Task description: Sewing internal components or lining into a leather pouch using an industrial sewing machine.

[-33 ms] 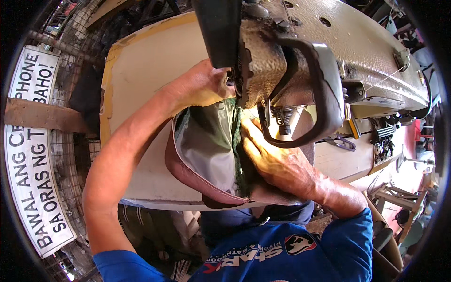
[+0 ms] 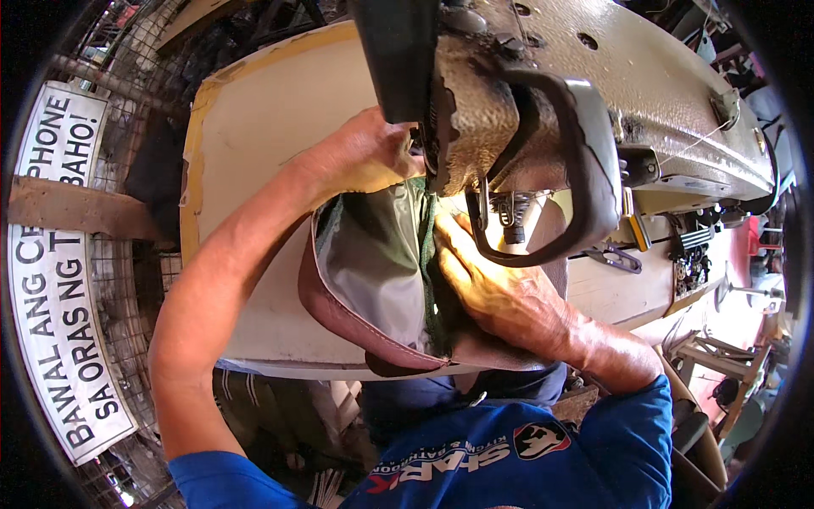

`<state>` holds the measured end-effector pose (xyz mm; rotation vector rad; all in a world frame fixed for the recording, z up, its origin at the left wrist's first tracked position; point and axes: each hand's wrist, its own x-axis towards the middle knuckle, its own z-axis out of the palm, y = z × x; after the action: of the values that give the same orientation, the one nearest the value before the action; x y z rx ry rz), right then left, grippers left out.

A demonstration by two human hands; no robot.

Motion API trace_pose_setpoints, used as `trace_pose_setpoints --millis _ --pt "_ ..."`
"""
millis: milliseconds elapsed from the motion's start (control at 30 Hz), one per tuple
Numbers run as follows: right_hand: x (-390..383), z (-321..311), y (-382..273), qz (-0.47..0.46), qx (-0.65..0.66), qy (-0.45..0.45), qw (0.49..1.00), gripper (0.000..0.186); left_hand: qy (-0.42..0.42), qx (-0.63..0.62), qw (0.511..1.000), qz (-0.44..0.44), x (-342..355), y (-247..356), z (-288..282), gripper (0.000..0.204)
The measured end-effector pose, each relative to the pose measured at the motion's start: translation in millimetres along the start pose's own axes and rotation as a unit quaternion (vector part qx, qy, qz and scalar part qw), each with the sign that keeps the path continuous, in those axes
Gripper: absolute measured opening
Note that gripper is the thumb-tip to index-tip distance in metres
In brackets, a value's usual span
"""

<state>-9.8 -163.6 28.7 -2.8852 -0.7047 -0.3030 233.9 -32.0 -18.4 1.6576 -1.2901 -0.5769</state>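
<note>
A sewn bag piece [image 2: 373, 263] lies under the head of a sewing machine [image 2: 661, 76]. It has a shiny grey lining, dark green binding along a seam and a brownish-pink outer edge with stitching. My right hand [image 2: 509, 297] rests on the piece just right of the green seam, fingers stretched toward the lit needle area. My left hand [image 2: 377, 148] reaches around the far left side of the piece, at its far end. The machine head hides its fingertips, so its grip does not show. The needle itself is hidden behind the machine's parts.
A dark loop-shaped bar [image 2: 598, 170] hangs in front of the machine head. Thread snips [image 2: 615, 258] lie on the pale worktable [image 2: 280, 93] to the right. At the left, wire mesh carries a white sign [image 2: 51, 153] crossed by a wooden slat [image 2: 85, 208].
</note>
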Motion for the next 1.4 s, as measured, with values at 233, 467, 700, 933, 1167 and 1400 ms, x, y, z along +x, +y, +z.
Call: trace_pose_setpoints --millis 233,467,700,933,1167,1400 --pt "-4 1 23 -0.020 0.055 -0.044 0.997 0.049 0.085 -0.106 0.975 -0.175 -21 11 11 0.027" --pt "-7 12 43 -0.099 0.046 -0.048 0.993 0.053 0.037 -0.085 0.984 -0.151 -20 27 1 0.017" --pt "-6 10 46 -0.137 0.003 0.005 0.991 0.048 0.009 0.094 0.990 -0.105 -10 43 0 0.021" --pt "-12 11 43 -0.114 0.003 -0.052 0.992 0.044 -0.075 0.151 0.983 -0.069 1 52 -12 0.037" --pt "-11 8 40 -0.114 0.002 -0.050 0.992 0.043 -0.008 0.206 0.979 -0.011 -5 57 -10 0.040" --pt "-9 2 40 -0.111 0.022 -0.010 0.994 0.040 -0.081 0.209 0.974 -0.030 -4 80 -19 0.044"
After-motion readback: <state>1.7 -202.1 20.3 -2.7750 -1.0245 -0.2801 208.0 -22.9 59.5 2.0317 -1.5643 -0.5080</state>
